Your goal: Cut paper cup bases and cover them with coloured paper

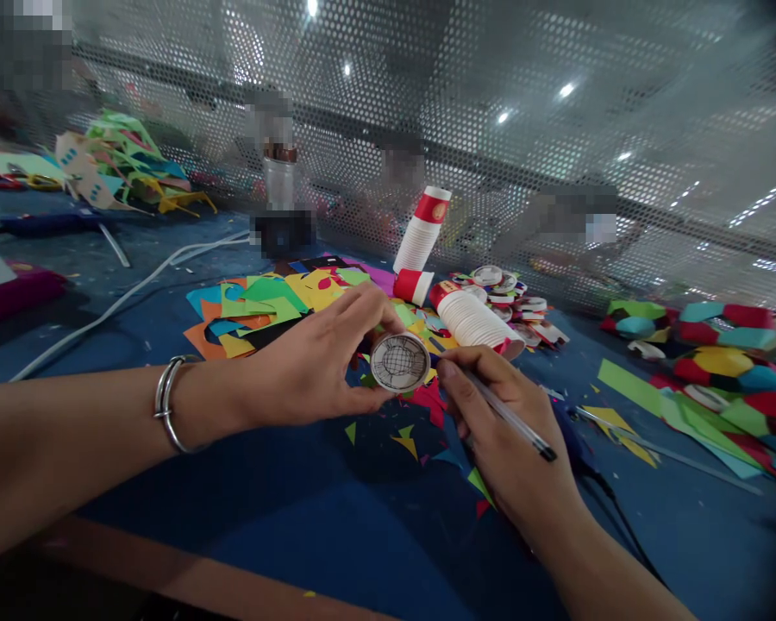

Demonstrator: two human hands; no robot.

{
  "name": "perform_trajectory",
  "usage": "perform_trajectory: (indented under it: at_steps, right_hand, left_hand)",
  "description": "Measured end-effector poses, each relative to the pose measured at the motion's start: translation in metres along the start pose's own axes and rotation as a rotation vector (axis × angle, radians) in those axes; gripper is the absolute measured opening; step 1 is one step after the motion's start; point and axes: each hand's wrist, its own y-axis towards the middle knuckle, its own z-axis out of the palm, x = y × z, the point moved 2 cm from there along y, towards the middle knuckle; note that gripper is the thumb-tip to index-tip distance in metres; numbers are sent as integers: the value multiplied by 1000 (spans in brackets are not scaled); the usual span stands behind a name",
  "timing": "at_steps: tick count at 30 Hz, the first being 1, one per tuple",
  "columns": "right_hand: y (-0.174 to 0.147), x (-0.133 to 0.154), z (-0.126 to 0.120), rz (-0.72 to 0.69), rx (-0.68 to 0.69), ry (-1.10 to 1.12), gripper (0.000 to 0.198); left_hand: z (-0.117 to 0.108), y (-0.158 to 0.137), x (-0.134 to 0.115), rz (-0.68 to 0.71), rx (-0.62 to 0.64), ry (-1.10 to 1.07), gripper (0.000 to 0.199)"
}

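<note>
Left hand (316, 358): grip closed, thumb and fingers pinching the edge of a small round off-white disc with a raised rim (399, 362), probably a paper cup's base. Disc held up off the blue tabletop (284, 509), between the two hands, marked face toward the wearer. Dark linework on it: a round gridded centre, short lines running out toward the rim.

Right hand (504, 448): grip closed round a slim clear-barrelled pen with a black end (517, 421). Writing end is just beside the disc's right edge; contact cannot be told.

Step in hand, as I judge it: inking the pattern on the disc, well along, grid and spokes both laid down. Any added stroke would call for the disc kept steady and square, the pen end brought over its face, and a light touch near the rim.

Labels: leaning stack of white paper cups with a red outer cup (419, 241) bears a pale emblem on the red, too small to read. White ribbed stack of paper cups lying on its side (478, 319) has a red end with yellowish marks, likewise illegible. No lettering made out on the pen or disc.
</note>
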Motion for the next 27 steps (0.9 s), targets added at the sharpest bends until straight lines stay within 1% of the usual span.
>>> perform_trajectory:
  at_steps: [3, 5, 10, 13, 15, 20, 27]
  right_hand:
    - [0, -5, -2, 9, 3, 24, 28]
    - [0, -7, -2, 16, 9, 31, 28]
    - [0, -4, 1, 2, 50, 11, 28]
    - [-1, 0, 3, -9, 70, 24, 27]
    - [-1, 2, 4, -3, 65, 34, 27]
    - [0, 0, 1, 6, 42, 70, 30]
    - [-1, -3, 0, 9, 74, 35, 30]
  left_hand:
    - [2, 1, 3, -86, 38, -206, 56]
    - [2, 2, 5, -148, 90, -300, 57]
    - [1, 7, 14, -245, 205, -352, 39]
    - [3, 7, 17, -275, 276, -331, 31]
    - [6, 6, 17, -279, 309, -361, 27]
    - [11, 4, 15, -317, 340, -534, 20]
    - [11, 5, 14, -310, 313, -565, 22]
